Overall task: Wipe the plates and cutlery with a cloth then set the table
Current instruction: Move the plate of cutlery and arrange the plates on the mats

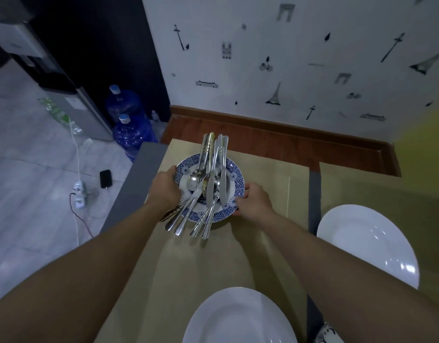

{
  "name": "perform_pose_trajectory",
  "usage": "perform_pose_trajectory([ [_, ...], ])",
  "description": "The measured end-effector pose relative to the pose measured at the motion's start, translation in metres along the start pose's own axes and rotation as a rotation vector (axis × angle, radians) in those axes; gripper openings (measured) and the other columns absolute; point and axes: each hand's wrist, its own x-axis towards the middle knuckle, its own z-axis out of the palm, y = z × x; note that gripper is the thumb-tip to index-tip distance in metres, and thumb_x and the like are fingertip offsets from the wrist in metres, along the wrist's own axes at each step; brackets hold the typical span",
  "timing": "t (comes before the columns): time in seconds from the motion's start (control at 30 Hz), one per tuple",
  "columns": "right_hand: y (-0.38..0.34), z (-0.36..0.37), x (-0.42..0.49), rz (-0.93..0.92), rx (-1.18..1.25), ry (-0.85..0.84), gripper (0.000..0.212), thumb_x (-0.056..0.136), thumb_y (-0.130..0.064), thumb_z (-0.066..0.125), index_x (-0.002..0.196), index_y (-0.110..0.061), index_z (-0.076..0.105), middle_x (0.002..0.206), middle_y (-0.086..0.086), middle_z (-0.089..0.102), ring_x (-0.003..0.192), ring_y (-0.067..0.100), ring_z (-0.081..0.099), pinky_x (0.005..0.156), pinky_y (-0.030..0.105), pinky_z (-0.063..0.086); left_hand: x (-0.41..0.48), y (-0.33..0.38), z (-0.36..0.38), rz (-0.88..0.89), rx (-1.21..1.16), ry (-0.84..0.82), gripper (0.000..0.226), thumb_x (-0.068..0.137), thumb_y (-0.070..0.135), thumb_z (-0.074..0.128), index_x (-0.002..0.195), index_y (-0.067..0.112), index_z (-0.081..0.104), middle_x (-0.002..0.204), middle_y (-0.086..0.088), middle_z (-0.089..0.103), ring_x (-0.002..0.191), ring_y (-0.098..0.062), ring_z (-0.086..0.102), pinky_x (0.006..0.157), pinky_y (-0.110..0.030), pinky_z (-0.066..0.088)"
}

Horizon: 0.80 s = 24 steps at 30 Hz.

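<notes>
At the far end of the table (188,268), the blue-patterned plate (237,175) w/ piled cutlery (208,184) is being gripped at opposite rims by left hand (164,189) & right hand (254,201), both curled round its edge, prob. keeping the load level.

Grey desk (139,169), tan sheets (263,174) over most of it. Between left hand (164,189) and right hand (256,203): blue-patterned plate (234,179), rim gripped both sides, can't tell if it touches the sheet. One white plate (369,246) right of the right hand; second white plate (240,318) nearer than both hands.

Shiny metal cutlery (208,184), glossy white plates (366,246), seemingly matt paper table cover (263,169)
</notes>
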Motion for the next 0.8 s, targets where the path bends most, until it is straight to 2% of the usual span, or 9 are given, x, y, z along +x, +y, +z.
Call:
perform_pose_trajectory([
  [0.13,-0.002,0.009,0.010,-0.028,-0.043,0.014,0.036,0.091,-0.002,0.064,0.089,-0.036,0.054,0.110,0.007,0.072,0.097,0.029,0.073,0.087,0.050,0.062,0.009,-0.007,-0.002,-0.003,0.015,0.000,0.035,0.087,-0.002,0.061,0.122,0.005,0.058,0.103,-0.019,0.066,0.097,-0.038,0.063,0.083,-0.044,0.053],
  [0.33,0.003,0.014,0.013,-0.050,-0.069,0.032,0.028,0.090,-0.006,0.064,0.093,-0.033,0.057,0.107,0.004,0.074,0.096,0.029,0.073,0.087,0.050,0.061,0.009,-0.009,-0.003,0.004,0.031,-0.023,0.035,0.089,0.001,0.058,0.124,0.005,0.054,0.107,-0.021,0.063,0.101,-0.040,0.061,0.085,-0.045,0.053],
  [0.43,0.008,0.012,0.013,-0.039,-0.079,0.033,0.021,0.093,-0.018,0.069,0.111,-0.022,0.060,0.104,0.003,0.073,0.092,0.026,0.073,0.084,0.050,0.062,0.003,-0.004,-0.008,-0.015,0.040,-0.049,0.035,0.094,0.006,0.053,0.128,0.005,0.049,0.118,-0.022,0.054,0.108,-0.039,0.056,0.093,-0.046,0.048],
  [0.5,0.007,0.007,0.007,-0.044,-0.115,0.048,0.041,0.094,-0.028,0.070,0.129,-0.014,0.054,0.107,0.005,0.071,0.094,0.028,0.071,0.087,0.052,0.060,-0.004,-0.001,-0.013,0.022,0.044,-0.005,0.038,0.097,0.010,0.052,0.134,0.006,0.047,0.125,-0.022,0.051,0.111,-0.037,0.055,0.097,-0.044,0.046],
  [0.57,0.001,-0.001,-0.008,-0.051,-0.142,0.060,0.055,0.096,-0.033,0.068,0.143,-0.014,0.047,0.114,0.004,0.070,0.098,0.027,0.071,0.093,0.049,0.058,-0.017,0.003,-0.019,0.071,0.020,0.055,0.039,0.098,0.014,0.050,0.136,0.007,0.050,0.121,-0.019,0.055,0.110,-0.034,0.056,0.097,-0.043,0.047],
  [0.67,0.003,-0.013,-0.033,-0.094,-0.183,0.050,0.050,0.097,-0.032,0.065,0.143,-0.017,0.052,0.113,0.000,0.070,0.101,0.021,0.068,0.096,0.037,0.053,-0.049,0.013,-0.020,0.099,-0.061,0.069,0.038,0.100,0.016,0.050,0.137,0.009,0.056,0.115,-0.013,0.058,0.101,-0.026,0.059,0.093,-0.036,0.048],
  [0.8,0.023,-0.021,-0.069,-0.138,-0.244,-0.006,0.043,0.098,-0.032,0.063,0.139,-0.020,0.058,0.120,0.001,0.068,0.107,0.021,0.065,0.098,0.033,0.050,-0.099,0.017,-0.011,0.117,-0.091,0.040,0.035,0.099,0.017,0.053,0.133,0.009,0.061,0.116,-0.012,0.063,0.094,-0.023,0.062,0.083,-0.026,0.043],
])
